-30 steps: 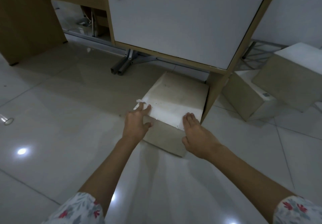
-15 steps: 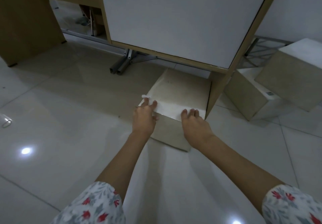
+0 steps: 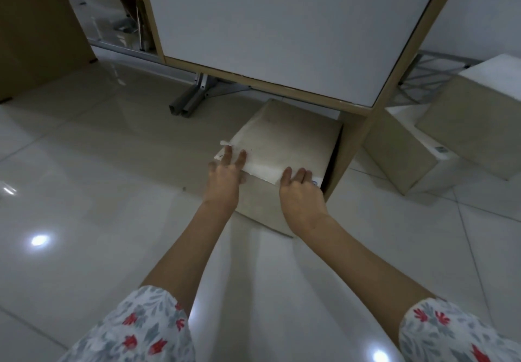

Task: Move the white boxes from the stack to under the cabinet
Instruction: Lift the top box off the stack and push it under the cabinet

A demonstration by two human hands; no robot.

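Observation:
A white box (image 3: 284, 142) lies on the floor, its far half under the white-doored cabinet (image 3: 282, 29), close against the cabinet's wooden side panel (image 3: 352, 142). My left hand (image 3: 225, 178) presses flat on the box's near left corner, fingers spread over the top edge. My right hand (image 3: 301, 192) presses flat on the near right corner. Neither hand wraps around the box. To the right of the cabinet stand two more white boxes (image 3: 403, 153), one (image 3: 479, 113) leaning on the other.
A grey metal foot (image 3: 191, 99) of the desk frame lies on the tiles left of the box. A wooden desk panel (image 3: 36, 32) rises at the far left. Glossy tiled floor spreads around my arms.
Both hands have pushed the box away from me; it has slid further under the cabinet and closer to the side panel.

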